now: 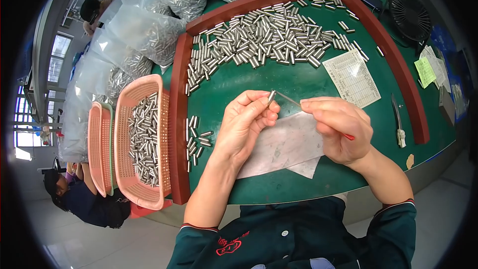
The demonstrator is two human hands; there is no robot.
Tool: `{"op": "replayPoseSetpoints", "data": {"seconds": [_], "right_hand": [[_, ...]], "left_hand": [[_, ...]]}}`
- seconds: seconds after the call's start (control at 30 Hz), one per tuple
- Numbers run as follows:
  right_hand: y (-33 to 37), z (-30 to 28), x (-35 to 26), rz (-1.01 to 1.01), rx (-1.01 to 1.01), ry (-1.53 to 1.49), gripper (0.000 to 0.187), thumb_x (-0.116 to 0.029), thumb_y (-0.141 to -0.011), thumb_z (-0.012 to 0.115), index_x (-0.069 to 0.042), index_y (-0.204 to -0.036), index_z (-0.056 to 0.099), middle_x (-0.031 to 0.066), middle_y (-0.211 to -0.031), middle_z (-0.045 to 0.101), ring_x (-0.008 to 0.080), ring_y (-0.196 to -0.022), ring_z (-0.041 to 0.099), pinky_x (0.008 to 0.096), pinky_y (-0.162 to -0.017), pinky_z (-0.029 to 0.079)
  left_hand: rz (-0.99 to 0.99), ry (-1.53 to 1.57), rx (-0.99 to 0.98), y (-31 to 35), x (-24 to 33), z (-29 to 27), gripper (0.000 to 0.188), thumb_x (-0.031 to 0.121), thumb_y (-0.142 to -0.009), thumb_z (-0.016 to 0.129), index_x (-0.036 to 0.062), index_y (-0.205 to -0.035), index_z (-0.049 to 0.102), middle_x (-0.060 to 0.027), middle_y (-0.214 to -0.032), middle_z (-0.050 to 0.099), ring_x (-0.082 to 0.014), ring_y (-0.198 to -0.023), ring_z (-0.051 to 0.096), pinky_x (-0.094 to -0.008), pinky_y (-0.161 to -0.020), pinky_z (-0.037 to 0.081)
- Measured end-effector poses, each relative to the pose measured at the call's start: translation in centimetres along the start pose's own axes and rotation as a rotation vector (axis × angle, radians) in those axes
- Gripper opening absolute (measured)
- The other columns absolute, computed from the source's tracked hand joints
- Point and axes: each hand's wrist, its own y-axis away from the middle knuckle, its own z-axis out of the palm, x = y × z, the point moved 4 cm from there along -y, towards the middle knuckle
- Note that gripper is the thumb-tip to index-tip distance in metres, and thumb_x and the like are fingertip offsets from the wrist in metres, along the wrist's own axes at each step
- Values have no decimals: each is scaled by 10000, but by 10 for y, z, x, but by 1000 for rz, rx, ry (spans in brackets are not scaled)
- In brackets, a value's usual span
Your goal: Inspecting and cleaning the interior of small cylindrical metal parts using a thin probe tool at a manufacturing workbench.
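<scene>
Between the thumb and fingertips of my left hand [243, 127] is a small shiny metal cylinder [271, 97], held tilted with its end up. My right hand [343, 128] pinches a thin metal tool [289, 99]; a red end pokes out under its fingers. The tool's tip is close to the cylinder's upper end, and I cannot tell whether they touch. Below both hands a pale, stained cloth [284, 147] lies on the green tabletop [234, 92]. A large heap of similar cylinders [264, 35] covers the far part, and a small group [195, 142] lies left of my left hand.
A dark red raised border [181, 114] edges the work area. Left of it stand a pink basket of cylinders [144, 197] and filled plastic bags [149, 30]. On the right are a printed sheet [352, 78], tweezers [397, 117] and a black fan [409, 16]. Another person [89, 199] sits far left.
</scene>
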Motion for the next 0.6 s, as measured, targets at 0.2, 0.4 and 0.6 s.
{"op": "replayPoseSetpoints", "data": {"seconds": [0.2, 0.4, 0.6], "right_hand": [[0, -3, -3, -8, 12, -7, 151, -76, -796, 592, 10, -893, 514, 147, -770, 620, 254, -659, 631, 272, -505, 506], [0, -2, -4, -7, 6, -8, 158, -75, -786, 600, 8, -890, 516, 143, -771, 620, 252, -655, 630, 268, -503, 505], [-2, 1, -3, -12, -23, -15, 210, -69, -731, 657, -3, -875, 519, 135, -754, 614, 239, -637, 626, 264, -488, 497]], "left_hand": [[11, -12, 88, -3, 2, -6, 93, 71, -842, 523, 4, -906, 539, -76, -766, 586, -90, -616, 544, -189, -586, 475], [27, -34, 61, -4, 1, -9, 114, 76, -827, 545, -1, -912, 541, -98, -772, 605, -132, -651, 570, -242, -630, 482], [44, -71, 21, -2, -1, -5, 115, 69, -820, 560, 0, -911, 542, -102, -773, 607, -132, -643, 570, -242, -627, 481]]}}
